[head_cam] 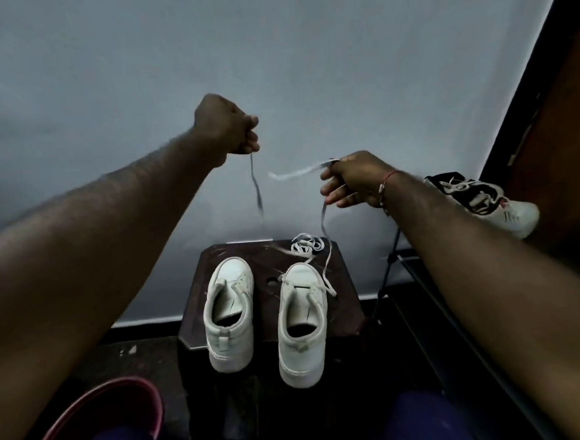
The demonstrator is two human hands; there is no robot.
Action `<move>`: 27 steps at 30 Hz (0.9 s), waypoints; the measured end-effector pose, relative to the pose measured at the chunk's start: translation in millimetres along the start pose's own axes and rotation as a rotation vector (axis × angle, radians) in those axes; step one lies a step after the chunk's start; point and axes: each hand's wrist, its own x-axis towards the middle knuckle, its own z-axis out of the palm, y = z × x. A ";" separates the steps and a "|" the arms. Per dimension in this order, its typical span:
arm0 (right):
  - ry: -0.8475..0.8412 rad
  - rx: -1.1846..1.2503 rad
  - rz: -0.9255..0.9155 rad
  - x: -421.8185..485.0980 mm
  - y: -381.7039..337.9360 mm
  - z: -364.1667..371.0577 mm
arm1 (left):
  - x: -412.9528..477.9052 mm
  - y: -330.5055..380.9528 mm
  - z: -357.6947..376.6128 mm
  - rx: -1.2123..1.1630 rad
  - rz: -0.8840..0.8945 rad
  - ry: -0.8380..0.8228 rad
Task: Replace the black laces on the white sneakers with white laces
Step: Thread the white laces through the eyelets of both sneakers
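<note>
- The left hand point(227, 128) is raised high and far, closed in a fist around one end of a white lace point(322, 221). That strand hangs from the fist and blurs out lower down, so where it meets the shoe cannot be told for certain.
- The right hand point(351, 181) is lower and to the right. It pinches the other part of the lace, and a short tail sticks out to the left of the fingers.
- From the right hand the lace drops to the front eyelets of the right sneaker point(303, 325). Lifting both ends like this looks like a way to pull the lace through and even up the two sides before crossing them.
- The left sneaker point(230, 313) stands just beside it with bare eyelets, probably waiting its turn.
- Both sneakers sit heels near, toes far, on a dark stool point(267, 310), which brings the eyelets within reach.
- A second white lace point(306, 246) lies coiled at the far edge of the stool, ready to hand, likely for the left sneaker.
- No black lace shows on either sneaker, so removal seems done and threading barely begun.
- Well apart on the right lies a black-and-white shoe point(483, 203), and a pink basin point(100, 422) sits near left. Neither seems part of the job.
</note>
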 end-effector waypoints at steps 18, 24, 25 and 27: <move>0.192 -0.086 -0.247 -0.2 -114.8 -0.7 | -8.8 18.8 17.3 0.596 0.205 -0.234; 0.040 -0.402 -0.036 3.1 -0.2 30.0 | -26.7 -76.0 8.7 0.933 0.257 -0.183; 0.029 -0.543 0.001 4.5 18.4 32.5 | -29.6 -86.8 8.3 0.951 0.257 -0.199; 0.063 -0.797 -0.030 3.4 45.3 34.6 | -40.6 -100.2 11.4 0.968 0.280 -0.204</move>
